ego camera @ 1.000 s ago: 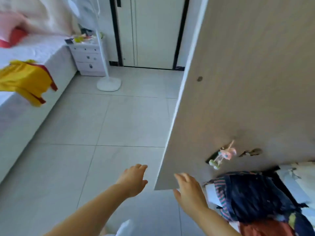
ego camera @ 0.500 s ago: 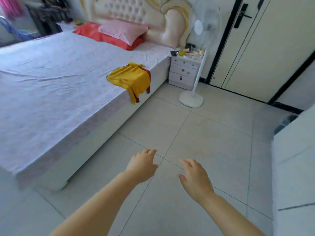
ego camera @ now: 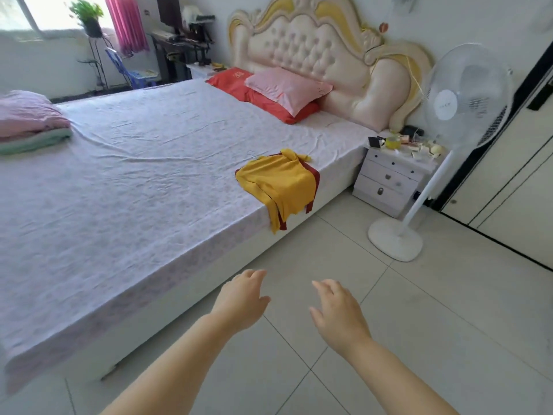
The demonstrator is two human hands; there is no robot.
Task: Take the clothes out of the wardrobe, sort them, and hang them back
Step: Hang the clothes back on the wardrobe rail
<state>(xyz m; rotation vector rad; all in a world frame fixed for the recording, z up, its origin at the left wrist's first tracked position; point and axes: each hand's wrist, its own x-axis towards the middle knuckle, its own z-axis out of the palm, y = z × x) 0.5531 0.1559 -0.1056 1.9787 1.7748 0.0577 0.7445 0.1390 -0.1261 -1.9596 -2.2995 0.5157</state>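
1. Flagging the target: the yellow garment point(ego camera: 276, 182) lies on the bed's point(ego camera: 167, 310) near edge, toward the headboard point(ego camera: 311, 46) end. One part droops over the bed's side. A red garment point(ego camera: 314, 179) sits under it, with only its edges showing.
2. A thin wire hook point(ego camera: 251, 154) pokes out at the garment's top, further in on the bed. Probably a hanger inside; can't tell if there's one or two.
3. Handling guess: light, limp knit. No stiffness, not fragile, not slippery on the sheet point(ego camera: 119, 190). It will sag and trail if lifted by one corner, and the two pieces may come up together or slide apart.
4. Best hold, my call: pinch the collar/shoulder area beside the hook, or take the hook itself if the hanger is seated. Put the second hand under the part drooping off the bed.
5. Left hand point(ego camera: 239, 298) and right hand point(ego camera: 336, 310) are both empty, fingers released and loosely spread. They hover over the floor just off the bed's near side, well short of the garment.
6. Surface: the sheet is pale, lightly creased, flat and soft, so fine for laying out and sorting. A pink pillow point(ego camera: 287, 86) lies over a red pillow point(ego camera: 270, 104) at the bed's head. Folded bedding point(ego camera: 28, 124) in pink and green sits at the bed's far-left side.
7. Room: pale glossy tile floor point(ego camera: 434, 324) alongside the bed. A cluttered white nightstand point(ego camera: 392, 181) stands at the bed's head corner, and a pedestal fan point(ego camera: 466, 94) stands further out. The fan's base sits in the walkway, so it's a snag risk for a trailing sleeve.
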